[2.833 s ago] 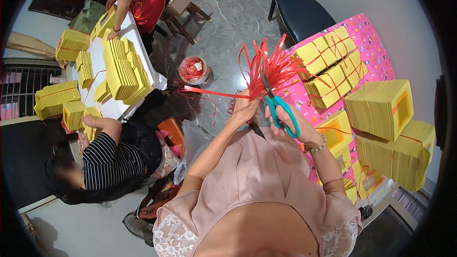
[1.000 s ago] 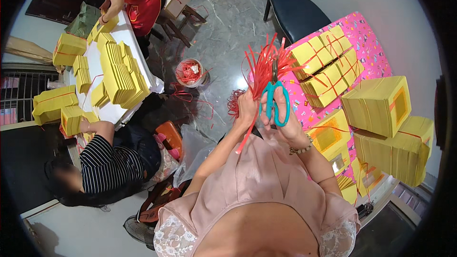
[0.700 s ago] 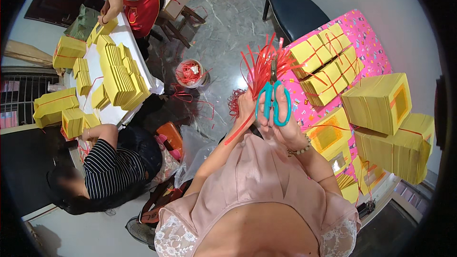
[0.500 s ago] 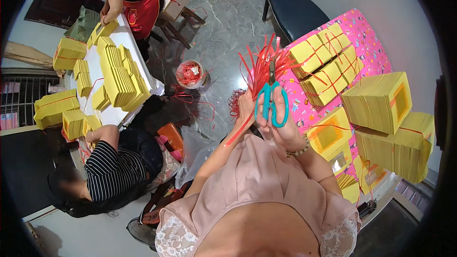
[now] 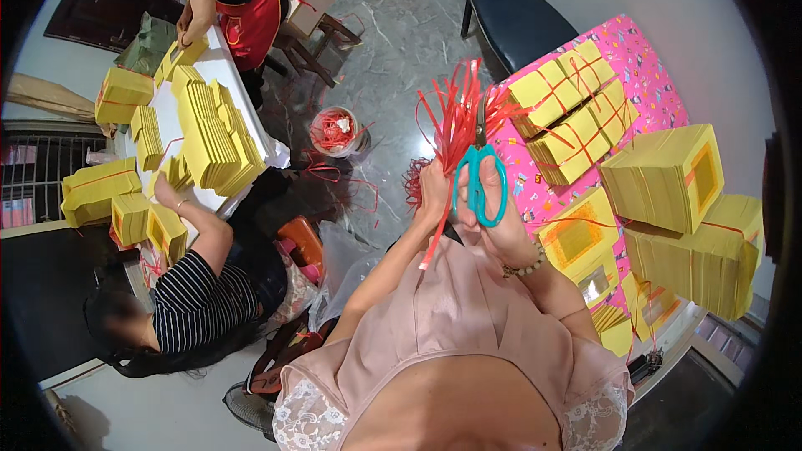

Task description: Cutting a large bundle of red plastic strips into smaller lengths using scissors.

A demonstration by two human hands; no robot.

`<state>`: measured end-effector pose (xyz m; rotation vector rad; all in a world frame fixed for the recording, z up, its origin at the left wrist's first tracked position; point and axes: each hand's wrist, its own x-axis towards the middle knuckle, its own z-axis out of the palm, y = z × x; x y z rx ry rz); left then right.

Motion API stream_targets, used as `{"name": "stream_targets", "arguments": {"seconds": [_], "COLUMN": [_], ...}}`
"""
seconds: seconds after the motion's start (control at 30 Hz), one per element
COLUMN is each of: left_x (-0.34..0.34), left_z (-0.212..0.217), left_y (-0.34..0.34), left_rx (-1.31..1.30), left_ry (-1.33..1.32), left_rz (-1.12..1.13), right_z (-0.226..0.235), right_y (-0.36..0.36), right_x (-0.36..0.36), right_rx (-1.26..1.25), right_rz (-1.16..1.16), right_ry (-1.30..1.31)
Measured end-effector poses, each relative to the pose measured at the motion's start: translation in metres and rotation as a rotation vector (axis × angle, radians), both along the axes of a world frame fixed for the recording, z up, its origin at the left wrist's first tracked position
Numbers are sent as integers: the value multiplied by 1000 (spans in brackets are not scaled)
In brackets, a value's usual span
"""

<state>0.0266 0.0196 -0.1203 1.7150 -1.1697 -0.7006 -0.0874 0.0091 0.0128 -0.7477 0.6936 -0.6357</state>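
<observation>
- The bundle of red plastic strips sits near the middle of the view, fanning upward toward 12 o'clock from the left hand, which is closed around its lower end; a few loose tails hang below the fist toward 6 o'clock.
- The strips look thin, light and floppy, probably slick as well, so they would likely slide apart unless pinched tight. The gathered base, where the fist already grips, seems the sound place to hold them; the free tips splay and offer no purchase.
- The right hand is closed on the teal-handled scissors, fingers through the loops, blades pointing up at 12 o'clock into the strips. Whether the blades are parted or shut is hard to tell among the red.
- At 3 o'clock from the hands, a pink patterned table carries stacks of yellow paper tied with red strips, and taller yellow blocks lie farther toward the rim.
- At 10 o'clock on the floor stands a small bucket with red scraps.
- At 9 o'clock, a person in a striped top reaches onto a white table loaded with more yellow stacks; another person in a red apron stands at 11 o'clock.
- A dark chair is at 12 o'clock.
</observation>
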Motion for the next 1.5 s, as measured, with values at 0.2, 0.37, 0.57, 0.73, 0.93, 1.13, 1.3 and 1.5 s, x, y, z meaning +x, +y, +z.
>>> {"name": "stream_targets", "arguments": {"seconds": [0.2,0.37,0.57,0.73,0.93,1.13,1.3,1.5], "left_x": [-7,2,1,-1,-2,-4,-10,-2], "left_z": [3,-5,3,9,2,-10,20,-11], "left_y": [-5,4,5,5,6,6,-7,6], "left_rx": [237,-45,3,42,83,-37,396,82], "left_ry": [-311,-49,-32,-19,-6,-56,-357,-112], "left_rz": [60,24,6,-11,-29,-16,-14,-81], "right_z": [15,19,7,3,-3,-3,-3,-6], "right_y": [0,2,-8,-14,-21,-23,-22,-24], "right_x": [-11,-19,-16,-10,-7,-6,-6,-4], "right_rx": [58,-7,-71,-128,-75,-12,-6,30], "right_rz": [61,284,390,346,263,258,265,239], "right_ry": [-39,98,195,259,294,257,226,209]}}
